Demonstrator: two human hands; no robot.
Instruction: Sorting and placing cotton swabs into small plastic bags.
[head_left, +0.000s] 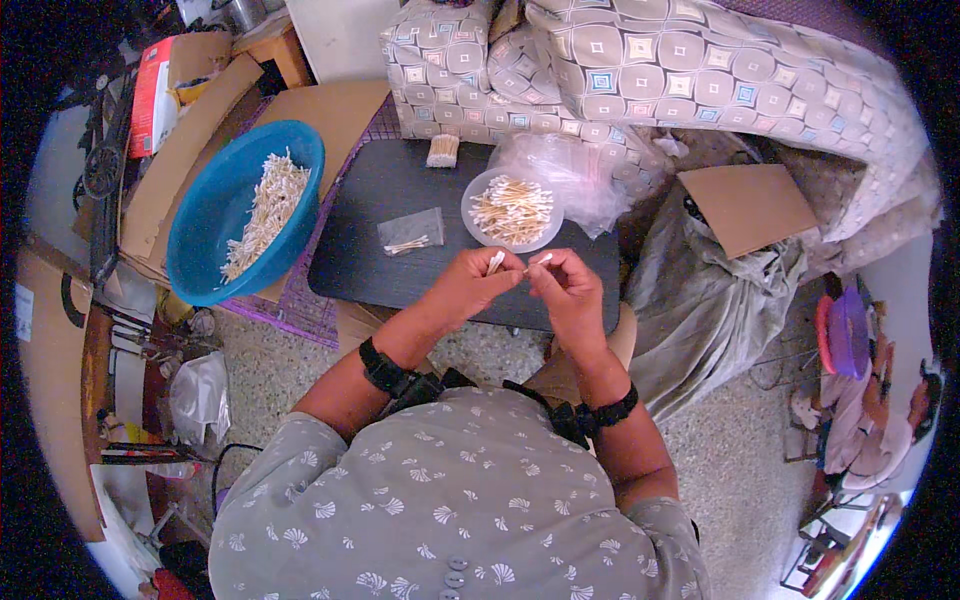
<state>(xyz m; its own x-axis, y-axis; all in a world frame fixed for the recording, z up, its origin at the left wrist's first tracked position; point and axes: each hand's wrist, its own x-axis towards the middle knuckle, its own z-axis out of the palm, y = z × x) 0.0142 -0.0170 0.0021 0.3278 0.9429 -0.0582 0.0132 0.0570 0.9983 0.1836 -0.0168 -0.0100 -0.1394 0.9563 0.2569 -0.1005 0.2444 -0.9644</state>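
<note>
Both hands meet over the near edge of a dark table (350, 215). My left hand (478, 279) is closed round a few cotton swabs (496, 261), whose white tips stick up from the fingers. Fingertips of my right hand (568, 290) pinch a cotton swab (545, 259) by the left fingers. Just beyond the hands, a round white bowl (470, 226) is heaped with loose cotton swabs (512, 208). Left of it lies a clear plastic bag (425, 222) with several swabs in it. A bundle of swabs (442, 152) stands at the table's far edge.
A blue basin (310, 190) of swabs sits on cardboard at the left. Clear plastic bags (590, 180) lie beyond the bowl, before a patterned sofa (640, 70). At right, cardboard (748, 208) rests on a grey sack (700, 300). Another person (872, 430) sits far right.
</note>
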